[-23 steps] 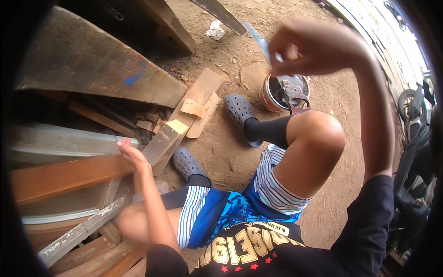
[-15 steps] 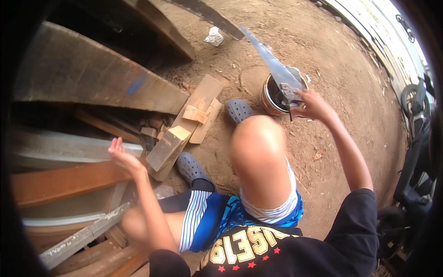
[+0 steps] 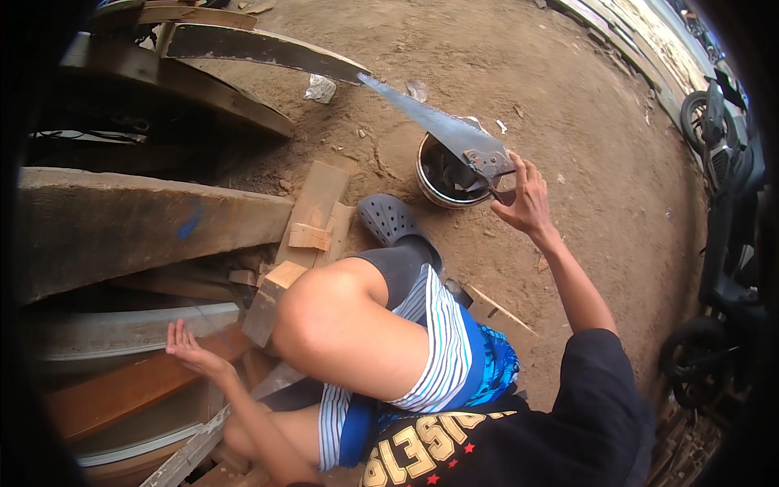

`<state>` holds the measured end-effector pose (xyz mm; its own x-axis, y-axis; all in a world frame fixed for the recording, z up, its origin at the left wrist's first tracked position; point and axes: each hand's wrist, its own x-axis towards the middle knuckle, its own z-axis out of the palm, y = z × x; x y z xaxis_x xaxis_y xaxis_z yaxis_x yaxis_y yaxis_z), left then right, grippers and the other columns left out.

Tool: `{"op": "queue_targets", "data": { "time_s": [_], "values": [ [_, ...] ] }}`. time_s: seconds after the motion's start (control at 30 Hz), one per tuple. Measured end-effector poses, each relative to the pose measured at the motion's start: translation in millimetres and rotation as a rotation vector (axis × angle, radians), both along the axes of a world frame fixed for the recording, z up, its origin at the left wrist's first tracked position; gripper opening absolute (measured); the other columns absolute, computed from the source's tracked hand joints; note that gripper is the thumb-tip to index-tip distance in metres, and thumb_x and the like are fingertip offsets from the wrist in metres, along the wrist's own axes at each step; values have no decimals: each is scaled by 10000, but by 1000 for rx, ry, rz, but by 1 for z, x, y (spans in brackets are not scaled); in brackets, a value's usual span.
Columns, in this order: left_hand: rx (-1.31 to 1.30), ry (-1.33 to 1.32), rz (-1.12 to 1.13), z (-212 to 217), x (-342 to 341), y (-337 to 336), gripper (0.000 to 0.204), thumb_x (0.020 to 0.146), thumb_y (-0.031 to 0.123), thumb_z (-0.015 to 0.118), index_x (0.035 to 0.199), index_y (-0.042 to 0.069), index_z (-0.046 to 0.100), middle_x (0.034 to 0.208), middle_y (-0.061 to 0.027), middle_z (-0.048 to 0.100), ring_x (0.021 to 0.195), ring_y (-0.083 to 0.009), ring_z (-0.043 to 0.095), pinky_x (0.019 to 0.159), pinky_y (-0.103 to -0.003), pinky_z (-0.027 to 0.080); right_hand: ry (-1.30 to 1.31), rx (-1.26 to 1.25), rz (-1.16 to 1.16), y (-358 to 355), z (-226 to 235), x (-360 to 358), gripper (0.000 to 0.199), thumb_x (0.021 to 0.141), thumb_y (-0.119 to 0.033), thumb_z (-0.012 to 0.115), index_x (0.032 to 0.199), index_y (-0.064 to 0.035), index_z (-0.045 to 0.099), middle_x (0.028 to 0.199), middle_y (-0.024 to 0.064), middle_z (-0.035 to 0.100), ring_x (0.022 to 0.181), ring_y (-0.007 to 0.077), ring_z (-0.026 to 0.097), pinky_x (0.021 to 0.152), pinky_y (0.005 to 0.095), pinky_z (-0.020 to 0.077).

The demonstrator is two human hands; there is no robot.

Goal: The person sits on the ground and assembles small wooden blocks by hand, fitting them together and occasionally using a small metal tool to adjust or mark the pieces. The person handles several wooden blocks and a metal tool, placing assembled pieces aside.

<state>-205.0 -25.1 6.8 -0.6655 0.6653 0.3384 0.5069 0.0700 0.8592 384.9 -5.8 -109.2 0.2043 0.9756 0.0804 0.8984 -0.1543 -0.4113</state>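
Over the bucket [image 3: 445, 174], the right hand [image 3: 526, 199] grips a handsaw [image 3: 442, 130].

A grey clog [image 3: 388, 217] rests on the dirt ground [image 3: 519, 73] near the middle, beside pale wood offcuts [image 3: 312, 213]. A round metal bucket [image 3: 438, 174] stands just right of them. Far off lies a crumpled white scrap [image 3: 320, 88]. A heavy grey beam [image 3: 122, 223] spans the left, and motorcycles [image 3: 722, 235] stand at the right edge.
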Motion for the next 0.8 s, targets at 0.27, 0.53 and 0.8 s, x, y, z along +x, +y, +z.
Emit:
{"op": "queue_targets", "data": {
  "time_s": [0.27,0.53,0.8],
  "values": [
    [-50,-58,19,-7,30,-15,776,1002,600,208,1328,-76,408,1298,-269,509,1247,-334,481,1108,-457,324,119,109,-478,-82,-61,27,920,683,-305,749,1441,-59,290,1259,252,440,1169,420,474,969,521,416],
    [67,-377,-168,-10,128,-32,680,1028,531,233,1324,-60,387,1252,-239,526,1230,-308,492,1093,-456,351,249,-330,-743,-117,-120,-18,997,699,-317,775,1474,-54,205,1309,322,368,1200,491,438,998,528,396],
    [129,-465,-305,20,146,-18,523,1046,437,305,1272,-19,423,1110,-173,574,1088,-251,554,965,-407,428,313,-271,-811,-82,-124,-24,875,772,-223,731,1475,-41,243,1415,311,329,1277,460,410,1078,491,347]
  ]
}}
